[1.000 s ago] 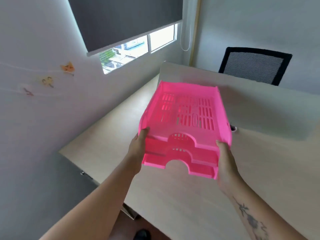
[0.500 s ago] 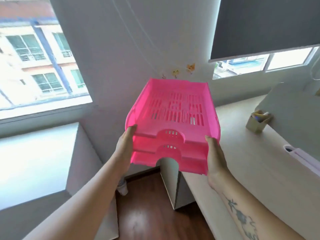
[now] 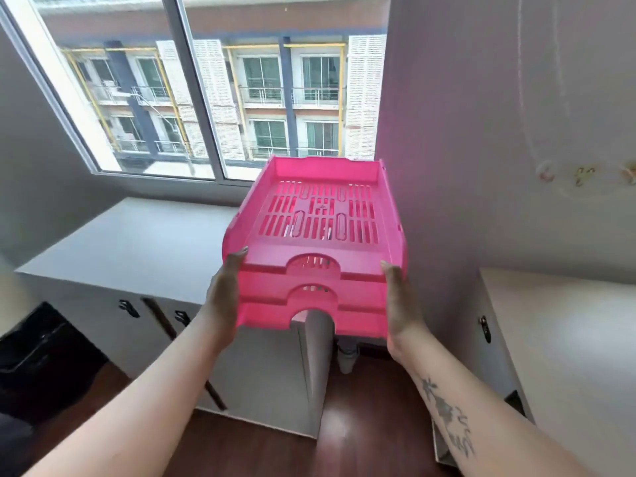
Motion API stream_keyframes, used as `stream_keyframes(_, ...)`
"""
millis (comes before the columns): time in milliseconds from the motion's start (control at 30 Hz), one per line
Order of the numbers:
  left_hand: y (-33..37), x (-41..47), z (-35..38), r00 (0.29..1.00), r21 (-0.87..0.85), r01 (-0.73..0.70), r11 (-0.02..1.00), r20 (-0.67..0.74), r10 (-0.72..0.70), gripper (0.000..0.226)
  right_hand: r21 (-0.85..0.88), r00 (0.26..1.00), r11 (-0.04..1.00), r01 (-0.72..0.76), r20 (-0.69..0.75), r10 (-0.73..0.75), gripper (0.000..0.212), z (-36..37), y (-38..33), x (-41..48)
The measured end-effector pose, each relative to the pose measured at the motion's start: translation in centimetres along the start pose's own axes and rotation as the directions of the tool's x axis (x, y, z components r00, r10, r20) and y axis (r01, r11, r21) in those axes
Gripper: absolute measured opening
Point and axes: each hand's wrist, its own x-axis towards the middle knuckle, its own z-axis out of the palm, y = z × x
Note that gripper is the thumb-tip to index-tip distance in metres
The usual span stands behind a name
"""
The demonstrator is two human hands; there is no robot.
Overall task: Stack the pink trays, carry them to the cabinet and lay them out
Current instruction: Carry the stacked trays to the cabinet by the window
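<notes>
Head view, largest first: the low white cabinet [image 3: 137, 242] under the window has a bare top, room to lay out; the stacked pink trays [image 3: 316, 242] ride level in mid-air near its right edge; left hand [image 3: 223, 297] and right hand [image 3: 402, 304] clamp opposite sides, balancing the stack.

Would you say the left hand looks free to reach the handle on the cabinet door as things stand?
Probably not yet. The left hand and the right hand clamp the sides of the stack of pink trays, held in the air. The cabinet door handle sits unobstructed below, but letting go would risk dropping the stack.
</notes>
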Motion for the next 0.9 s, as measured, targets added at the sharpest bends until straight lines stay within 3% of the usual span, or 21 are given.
stream_keyframes(167,0.0,2.2,-6.8,0.993,-0.016,-0.029,0.999,-0.118,0.027,0.060,-0.039,0.991,0.999,-0.034,0.129,0.039,0.080,7.6,1.9,2.3)
stream_keyframes(267,0.0,4.6,-10.4,0.985,-0.033,-0.029,0.999,-0.172,0.023,0.059,-0.089,0.989,0.995,-0.054,0.131,0.065,0.092,12.0,3.2,4.4)
stream_keyframes(500,0.3,11.5,-17.6,0.974,-0.034,-0.001,0.999,-0.228,-0.007,0.053,-0.149,0.989,0.981,-0.127,0.062,0.137,0.059,21.0,6.4,8.9)
stream_keyframes(667,-0.1,15.3,-20.9,0.973,-0.002,0.047,0.999,-0.227,-0.047,0.063,-0.137,0.987,0.979,-0.148,0.041,0.155,0.059,24.9,7.9,10.3)
stream_keyframes(800,0.1,17.2,-22.8,0.978,0.057,0.077,0.995,-0.199,-0.064,0.065,-0.139,0.994,0.985,-0.098,0.028,0.103,0.083,27.0,8.8,10.6)
stream_keyframes(900,0.9,17.8,-23.7,0.985,0.138,0.079,0.987,-0.160,-0.056,0.056,-0.209,0.995,0.975,-0.080,0.038,0.089,0.068,27.4,8.6,11.1)
